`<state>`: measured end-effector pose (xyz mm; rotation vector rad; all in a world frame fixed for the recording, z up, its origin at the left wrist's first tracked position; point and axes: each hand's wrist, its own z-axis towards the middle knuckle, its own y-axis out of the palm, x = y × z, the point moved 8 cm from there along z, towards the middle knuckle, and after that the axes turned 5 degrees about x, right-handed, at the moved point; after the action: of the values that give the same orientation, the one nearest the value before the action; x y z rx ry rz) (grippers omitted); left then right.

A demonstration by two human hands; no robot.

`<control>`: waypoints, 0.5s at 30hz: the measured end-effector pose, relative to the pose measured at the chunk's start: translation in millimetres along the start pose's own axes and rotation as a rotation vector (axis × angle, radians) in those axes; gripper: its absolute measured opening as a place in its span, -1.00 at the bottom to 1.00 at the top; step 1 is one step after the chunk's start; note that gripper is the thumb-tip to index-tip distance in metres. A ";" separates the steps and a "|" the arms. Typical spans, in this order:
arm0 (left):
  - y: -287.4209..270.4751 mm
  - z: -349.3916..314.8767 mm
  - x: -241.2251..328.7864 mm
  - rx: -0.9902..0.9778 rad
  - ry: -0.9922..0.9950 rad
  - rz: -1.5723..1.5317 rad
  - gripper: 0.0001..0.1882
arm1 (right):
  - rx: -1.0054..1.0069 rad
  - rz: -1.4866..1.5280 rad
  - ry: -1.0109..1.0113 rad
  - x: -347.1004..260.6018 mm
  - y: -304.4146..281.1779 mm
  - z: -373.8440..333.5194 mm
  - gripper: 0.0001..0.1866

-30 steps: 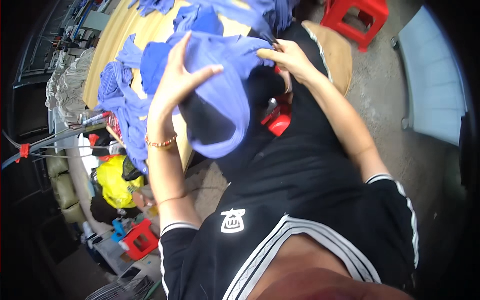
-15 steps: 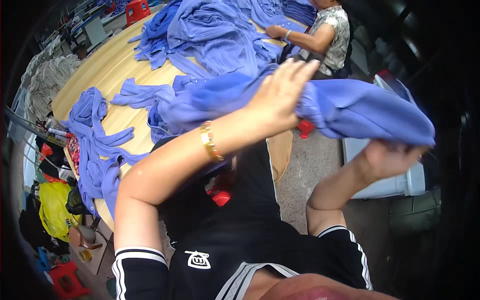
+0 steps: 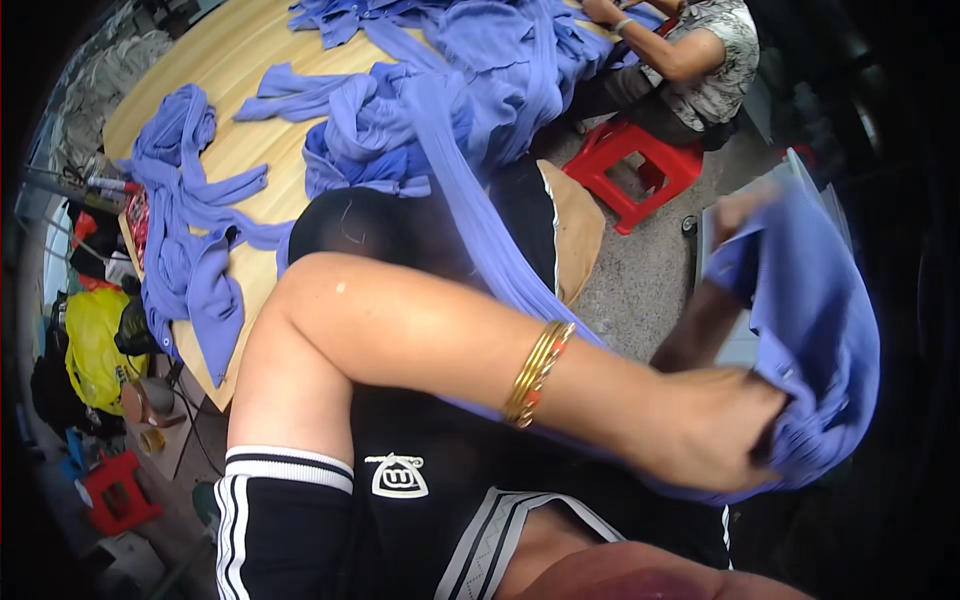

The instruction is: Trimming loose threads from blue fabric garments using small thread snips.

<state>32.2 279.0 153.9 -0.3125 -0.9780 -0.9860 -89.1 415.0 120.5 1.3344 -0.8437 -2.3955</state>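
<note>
A periwinkle-blue knit garment [image 3: 825, 310] is stretched between my hands at the right, with its long strip of cloth [image 3: 470, 210] running across my lap toward the table. My left arm, with gold bangles at the wrist, reaches across my body. My left hand [image 3: 725, 425] has gone into the garment's lower part, and the cloth hides its fingers. Farther out, my right hand [image 3: 745, 215] is closed at the garment's upper edge, somewhat blurred. Part of my right forearm is behind the cloth.
More blue knitwear is heaped on the round wooden table [image 3: 255, 65]. A co-worker [image 3: 700, 70] sits at the far right on a red stool [image 3: 640, 165]. Behind my right hand stands a pale plastic bin [image 3: 735, 345]. A yellow bag [image 3: 95, 335] and another red stool [image 3: 118, 492] are at left.
My left hand has swung right and down, from the garment's near end into its folds. My right hand has moved up and inward, and the garment now hangs down at the right.
</note>
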 end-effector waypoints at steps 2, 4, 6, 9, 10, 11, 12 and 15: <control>-10.3 26.5 7.1 -0.005 0.033 0.151 -0.49 | -0.053 0.057 0.150 11.3 -6.7 -23.2 -0.40; -36.1 47.8 26.1 0.315 0.479 0.178 -0.71 | -0.103 0.128 0.304 19.4 -14.5 -64.9 -0.40; -49.3 65.1 32.3 0.420 0.695 0.281 -0.84 | -0.166 0.219 0.443 23.7 -16.4 -112.7 -0.39; -74.1 82.3 32.2 0.376 0.689 0.429 -0.82 | -0.297 0.344 0.573 37.3 -13.4 -154.0 -0.39; -78.2 95.4 32.7 0.332 0.657 0.500 -0.83 | -0.327 0.356 0.595 38.6 -17.1 -153.4 -0.39; -79.3 104.1 34.6 0.292 0.620 0.599 -0.83 | -0.369 0.390 0.628 49.4 -20.4 -128.9 -0.38; -78.0 114.6 36.2 0.318 0.617 0.651 -0.86 | -0.409 0.407 0.655 60.7 -22.4 -81.2 -0.38; -96.3 127.5 27.7 0.360 0.536 0.554 -0.81 | -0.523 0.486 0.787 144.2 50.3 -164.0 -0.38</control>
<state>-111.1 290.1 229.0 -0.0026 -0.5128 -0.3404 -30.9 245.4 -13.9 1.4458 -0.2403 -1.3865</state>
